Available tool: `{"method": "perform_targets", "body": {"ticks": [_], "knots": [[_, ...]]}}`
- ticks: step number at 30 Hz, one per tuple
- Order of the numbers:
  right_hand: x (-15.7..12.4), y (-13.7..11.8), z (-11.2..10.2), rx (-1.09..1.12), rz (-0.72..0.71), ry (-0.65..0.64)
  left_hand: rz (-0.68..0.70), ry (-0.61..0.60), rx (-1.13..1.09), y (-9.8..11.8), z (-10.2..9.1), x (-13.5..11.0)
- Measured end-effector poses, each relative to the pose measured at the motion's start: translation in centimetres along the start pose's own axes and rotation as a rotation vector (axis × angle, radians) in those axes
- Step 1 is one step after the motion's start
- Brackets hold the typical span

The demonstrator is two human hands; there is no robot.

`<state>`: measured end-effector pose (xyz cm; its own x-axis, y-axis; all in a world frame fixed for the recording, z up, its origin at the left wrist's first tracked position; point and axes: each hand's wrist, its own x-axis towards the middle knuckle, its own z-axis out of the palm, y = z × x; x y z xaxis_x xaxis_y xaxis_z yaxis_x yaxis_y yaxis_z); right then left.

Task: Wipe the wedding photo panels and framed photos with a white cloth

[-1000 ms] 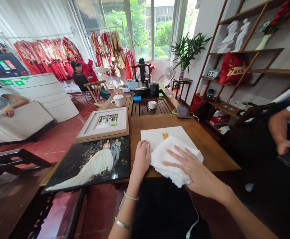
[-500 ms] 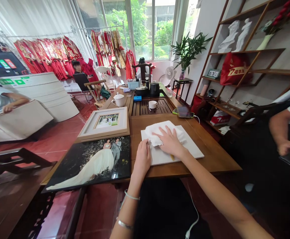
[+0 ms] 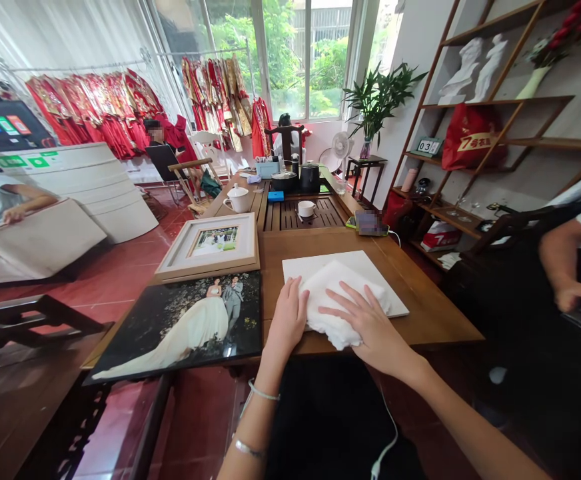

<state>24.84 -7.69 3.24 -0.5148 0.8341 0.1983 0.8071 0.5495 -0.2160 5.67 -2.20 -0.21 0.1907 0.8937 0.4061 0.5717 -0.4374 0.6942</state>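
White board (image 3: 301, 268) lies by the near edge of the desk (image 3: 435, 313), white cloth (image 3: 333, 275) on it, right hand (image 3: 368, 320) spread open over cloth, left hand (image 3: 289, 308) at board's left side, grip unclear; light, flat pressure, board braced, should prevent skidding.

red garments (image 3: 210, 97) hang near the window (image 3: 284, 70). a leafy plant (image 3: 381, 93) stands beside a fan (image 3: 341, 144). a red bag (image 3: 470, 139) rests on shelving (image 3: 535, 101).

The brown wooden worktop (image 3: 435, 313) lies free right of the white rectangular board (image 3: 309, 265); a glossy dark photo panel (image 3: 185, 327) obstructs leftward.
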Motion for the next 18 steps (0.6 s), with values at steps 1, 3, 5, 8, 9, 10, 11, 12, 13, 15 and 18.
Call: {"method": "perform_targets", "body": {"ticks": [1, 3, 5, 8, 9, 10, 11, 12, 13, 15, 18], "knots": [[-0.3, 0.2, 0.1, 0.012, 0.022, 0.023, -0.001, -0.017, 0.017, -0.1, 0.1, 0.0], [-0.6, 0.6, 0.1, 0.034, 0.050, 0.045, -0.005, -0.027, 0.045, -0.2, 0.2, 0.1], [-0.5, 0.9, -0.1, 0.059, 0.063, 0.041, -0.015, -0.021, 0.056, -0.3, 0.3, 0.2], [0.1, 1.5, -0.4, 0.094, 0.090, 0.032, -0.025, -0.021, 0.054, -0.3, 0.4, 0.2], [0.4, 1.9, -0.5, 0.103, 0.103, 0.035, -0.026, -0.022, 0.052, -0.3, 0.4, 0.2], [0.7, 2.3, -0.5, 0.111, 0.117, 0.041, -0.026, -0.022, 0.051, -0.4, 0.4, 0.2], [1.0, 2.9, -0.5, 0.119, 0.132, 0.048, -0.024, -0.018, 0.051, -0.4, 0.5, 0.2], [1.3, 3.6, -0.5, 0.126, 0.149, 0.057, -0.021, -0.010, 0.054, -0.5, 0.5, 0.2], [1.7, 4.3, -0.5, 0.134, 0.168, 0.064, -0.017, 0.000, 0.058, -0.6, 0.6, 0.2], [2.7, 5.9, -0.4, 0.150, 0.205, 0.062, -0.007, 0.016, 0.070, -0.8, 0.8, 0.2], [4.6, 8.2, -0.6, 0.153, 0.256, 0.013, 0.014, 0.023, 0.082, -1.1, 1.1, 0.3]]}}
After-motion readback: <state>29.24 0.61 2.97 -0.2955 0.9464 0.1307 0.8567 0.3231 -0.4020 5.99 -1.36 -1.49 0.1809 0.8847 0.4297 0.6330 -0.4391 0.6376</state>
